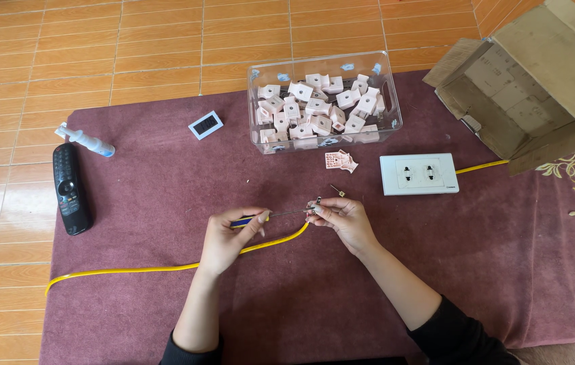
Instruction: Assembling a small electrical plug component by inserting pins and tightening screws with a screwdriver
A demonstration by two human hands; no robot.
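My left hand (230, 235) grips a small screwdriver (281, 214) with a blue and yellow handle, its thin shaft pointing right. My right hand (343, 217) pinches a small metal part (316, 202) at the end of a yellow cable (166, 268); the screwdriver tip meets that part. The cable runs left from my hands across the maroon mat (166, 189). A little brass screw or pin (337, 191) lies just above my right hand.
A clear plastic box (389, 108) of several pale pink parts stands at the back. A loose pink part (340, 161), a white double socket plate (418, 174), an open cardboard box (531, 81), a small digital timer (205, 125), a black remote (69, 189) and a small tube (88, 142) lie around.
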